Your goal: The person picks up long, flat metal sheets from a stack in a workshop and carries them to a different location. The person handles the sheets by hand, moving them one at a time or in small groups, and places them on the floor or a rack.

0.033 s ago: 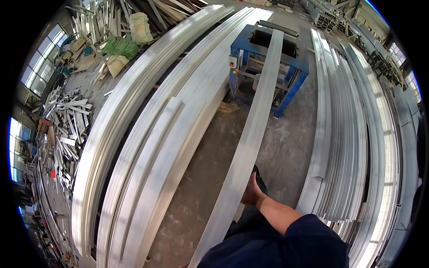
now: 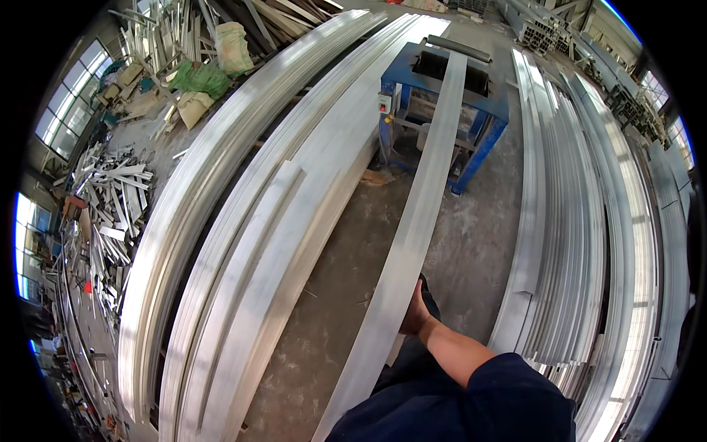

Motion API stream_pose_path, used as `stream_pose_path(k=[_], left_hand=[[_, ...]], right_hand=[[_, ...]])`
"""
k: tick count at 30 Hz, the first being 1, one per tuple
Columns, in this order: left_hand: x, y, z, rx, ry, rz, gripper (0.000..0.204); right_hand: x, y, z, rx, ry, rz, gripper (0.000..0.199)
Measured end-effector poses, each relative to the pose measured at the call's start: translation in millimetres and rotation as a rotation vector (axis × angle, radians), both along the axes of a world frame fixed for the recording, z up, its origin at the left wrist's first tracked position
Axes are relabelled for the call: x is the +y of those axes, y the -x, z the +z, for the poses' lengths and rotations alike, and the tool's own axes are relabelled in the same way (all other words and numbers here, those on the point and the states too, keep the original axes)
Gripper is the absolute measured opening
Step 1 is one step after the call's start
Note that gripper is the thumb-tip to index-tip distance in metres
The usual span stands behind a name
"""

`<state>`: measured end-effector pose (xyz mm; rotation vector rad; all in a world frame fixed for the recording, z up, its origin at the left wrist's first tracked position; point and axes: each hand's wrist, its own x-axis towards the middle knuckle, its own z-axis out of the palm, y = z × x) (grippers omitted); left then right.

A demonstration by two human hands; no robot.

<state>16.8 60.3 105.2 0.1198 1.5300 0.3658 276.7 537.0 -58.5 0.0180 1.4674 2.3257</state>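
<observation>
Because the long flat metal strip (image 2: 407, 243) covers them, most of the fingers of the right hand (image 2: 417, 315) are hidden; I cannot tell whether they are spread or pressed together. The left hand is out of view. Cut off at the lower edge, the strip's near end runs partly behind dark blue clothing (image 2: 442, 412); whether its far end meets the grey roller (image 2: 477, 54) on the blue table (image 2: 398, 65) is hard to make out. Smooth and silvery, the strip spans the table's dark opening. Left of the table lie stacked pale metal profiles (image 2: 335, 147); right of it, a ribbed profile stack (image 2: 567, 221). Well left of the table are a crumpled green sack (image 2: 199, 78) and jumbled metal offcuts (image 2: 121, 199). On the table's near side, the strip's right edge touches the hand.
</observation>
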Motion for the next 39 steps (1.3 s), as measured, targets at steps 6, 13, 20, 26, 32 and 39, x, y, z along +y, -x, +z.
stream_pose_path(k=[6,13,20,26,32,39], left_hand=[[-80.7,20.3,-91.8,0.003,0.053,0.072,0.070],[93.2,-22.2,-86.9,0.233,-0.251,-0.272,0.083],[388.9,-45.9,-135.8,-0.234,-0.407,0.006,0.093],[767.4,-121.7,-95.5,-0.230,-0.523,0.077,0.074],[996.2,-167.6,-36.0,-0.242,-0.586,-0.038,0.067],[959.2,-136.7,-69.4,-0.127,-0.607,0.002,0.072]], right_hand=[[6.3,25.1,76.7,-0.784,-1.047,0.156,0.093],[109.8,20.0,72.1,-1.495,-0.930,0.450,0.095],[225.7,-3.1,68.4,-1.711,-1.255,0.125,0.090],[412.7,-32.3,78.2,-2.000,-1.125,0.355,0.092],[654.2,-77.4,96.5,-2.056,-1.226,0.051,0.097],[605.4,-41.1,89.6,-2.099,-1.243,0.235,0.096]])
